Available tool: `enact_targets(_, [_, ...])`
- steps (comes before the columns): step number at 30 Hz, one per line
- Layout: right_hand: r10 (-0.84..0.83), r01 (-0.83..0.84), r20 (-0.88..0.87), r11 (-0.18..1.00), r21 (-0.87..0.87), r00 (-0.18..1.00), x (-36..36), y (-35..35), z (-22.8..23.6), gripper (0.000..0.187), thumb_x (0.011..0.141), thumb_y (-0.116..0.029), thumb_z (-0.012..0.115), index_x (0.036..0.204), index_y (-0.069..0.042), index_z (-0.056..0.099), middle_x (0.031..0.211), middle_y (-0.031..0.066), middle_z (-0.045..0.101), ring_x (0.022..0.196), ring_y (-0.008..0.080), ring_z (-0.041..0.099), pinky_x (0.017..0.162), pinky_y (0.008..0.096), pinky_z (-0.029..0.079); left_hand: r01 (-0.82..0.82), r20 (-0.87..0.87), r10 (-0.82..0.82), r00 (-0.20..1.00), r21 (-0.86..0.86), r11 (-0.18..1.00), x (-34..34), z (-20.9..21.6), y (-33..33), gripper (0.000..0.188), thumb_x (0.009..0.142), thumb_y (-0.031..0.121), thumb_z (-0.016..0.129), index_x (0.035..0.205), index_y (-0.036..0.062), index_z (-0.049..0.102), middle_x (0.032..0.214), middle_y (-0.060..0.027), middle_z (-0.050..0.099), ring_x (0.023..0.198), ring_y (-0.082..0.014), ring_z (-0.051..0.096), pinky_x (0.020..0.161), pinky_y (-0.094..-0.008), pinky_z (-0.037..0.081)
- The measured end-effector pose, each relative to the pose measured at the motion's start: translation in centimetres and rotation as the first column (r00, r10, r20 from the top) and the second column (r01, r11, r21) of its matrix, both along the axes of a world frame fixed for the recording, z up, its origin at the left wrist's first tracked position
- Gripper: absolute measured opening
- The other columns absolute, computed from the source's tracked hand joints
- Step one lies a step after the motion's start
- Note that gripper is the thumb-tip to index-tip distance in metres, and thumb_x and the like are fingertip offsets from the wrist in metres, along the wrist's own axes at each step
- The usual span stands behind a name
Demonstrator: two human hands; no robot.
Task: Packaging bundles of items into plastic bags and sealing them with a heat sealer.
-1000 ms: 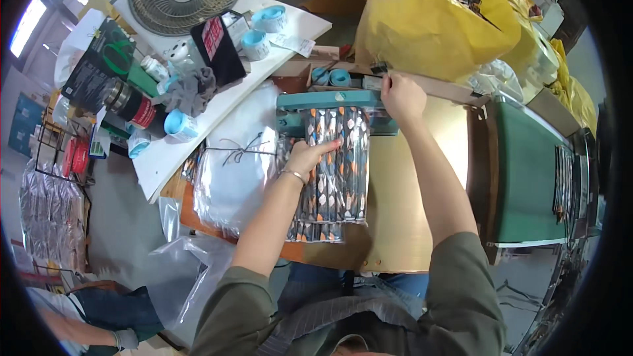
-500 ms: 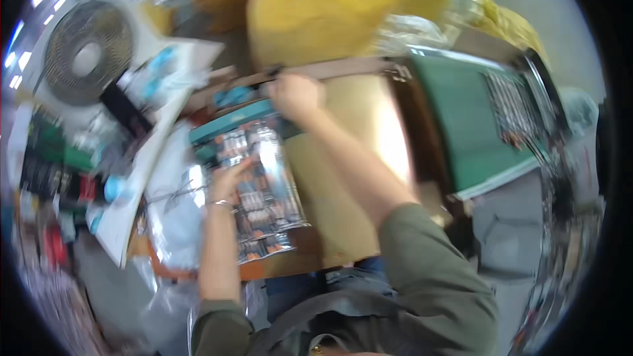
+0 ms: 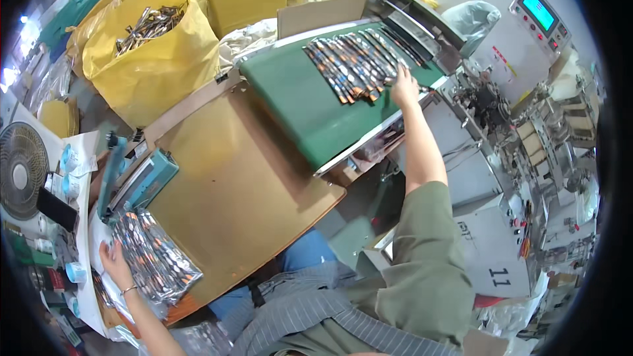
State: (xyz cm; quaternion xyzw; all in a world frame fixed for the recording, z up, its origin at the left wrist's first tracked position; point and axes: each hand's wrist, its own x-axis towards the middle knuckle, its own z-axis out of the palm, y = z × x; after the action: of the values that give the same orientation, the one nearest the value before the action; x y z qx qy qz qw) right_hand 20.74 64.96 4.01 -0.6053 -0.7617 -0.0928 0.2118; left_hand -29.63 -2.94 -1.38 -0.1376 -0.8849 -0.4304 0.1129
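A clear plastic bag filled with slim patterned packets [image 3: 155,257] lies at the left end of the cardboard-covered table. My left hand [image 3: 115,265] is at this bag's left edge, with its fingers apart. Just beyond the bag, a teal bag sealer [image 3: 146,186] stands with its arm raised. On the green conveyor belt [image 3: 290,115] lies a row of similar black, orange and silver packets [image 3: 353,66]. My right hand [image 3: 403,87] reaches to the right end of that row, its fingers stretched out against the packets.
Brown cardboard [image 3: 231,178] covers the table. A yellow sack [image 3: 151,59] holding many slim pieces stands beyond it. A fan [image 3: 20,171] and tape rolls [image 3: 76,271] are at the left. Machinery [image 3: 488,102] with a control panel [image 3: 541,13] borders the belt at right.
My view has swung right. My right hand has left the sealer's arm, now raised, and moved to the packets on the belt. My left hand has shifted to the bag's left edge.
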Motion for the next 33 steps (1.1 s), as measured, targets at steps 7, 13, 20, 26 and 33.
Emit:
enact_targets(7, [0.272, -0.273, -0.152, 0.962, 0.016, 0.95, 0.1, -1.3, 3.5, 0.018, 0.078, -0.018, 0.065, 0.093, -0.01, 0.064, 0.108, 0.012, 0.062, 0.103, 0.0282, 0.059, 0.085, 0.0375, 0.046, 0.384, 0.286, -0.426, 0.858, 0.192, 0.903, 11.5, 5.2, 10.4, 0.033, 0.087, 0.013, 0.063, 0.114, -0.0042, 0.054, 0.107, -0.0095, 0.06, 0.095, -0.0154, 0.058, 0.084, -0.026, 0.046])
enact_targets(13, [0.778, -0.829, -0.47, 0.538, 0.156, 0.416, -4.1, -13.4, 12.2, 0.014, 0.073, -0.001, 0.068, 0.086, 0.001, 0.062, 0.088, 0.0122, 0.063, 0.086, 0.0275, 0.06, 0.081, 0.0319, 0.046, 0.532, 0.678, -0.709, 0.192, 0.535, 0.656, 21.8, 9.5, 18.3, 0.069, 0.092, 0.054, 0.041, 0.116, -0.0099, 0.051, 0.111, -0.0236, 0.06, 0.1, -0.0292, 0.063, 0.081, -0.0376, 0.053])
enact_targets(20, [0.995, -0.989, 0.097, -0.049, 0.143, -0.036, -6.9, -33.5, 9.5, 0.018, 0.066, -0.015, 0.064, 0.084, -0.01, 0.065, 0.098, 0.0053, 0.059, 0.105, 0.0245, 0.055, 0.1, 0.0449, 0.038, 0.064, 0.383, -0.826, -0.413, 0.917, 0.394, 30.2, 11.4, 21.2, 0.052, 0.096, 0.045, 0.04, 0.113, -0.0022, 0.053, 0.101, -0.0208, 0.063, 0.084, -0.0308, 0.067, 0.054, -0.0307, 0.055])
enact_targets(26, [0.307, -0.92, -0.941, 0.391, -0.015, 0.146, -9.6, -32.4, 11.4, 0.025, 0.095, -0.019, 0.049, 0.106, 0.002, 0.056, 0.096, 0.0055, 0.06, 0.082, 0.0116, 0.058, 0.072, 0.0244, 0.046, 0.478, 0.483, -0.873, 0.071, 0.751, 0.455, 28.9, 11.6, 15.3, 0.03, 0.098, 0.024, 0.044, 0.095, -0.0017, 0.058, 0.073, -0.0108, 0.063, 0.048, -0.0103, 0.054, 0.042, -0.0235, 0.043])
enact_targets(33, [0.667, -0.922, -0.735, 0.351, 0.166, 0.121, -16.3, -36.3, 10.9, 0.028, 0.093, -0.024, 0.052, 0.077, -0.002, 0.06, 0.06, 0.0005, 0.054, 0.052, 0.0056, 0.046, 0.048, 0.0205, 0.037, 0.401, 0.381, -0.732, 0.565, 0.649, 0.647, 29.3, 10.1, 10.0, 0.034, 0.098, 0.029, 0.044, 0.085, 0.0003, 0.056, 0.061, -0.0012, 0.051, 0.04, -0.0052, 0.041, 0.036, -0.0191, 0.029])
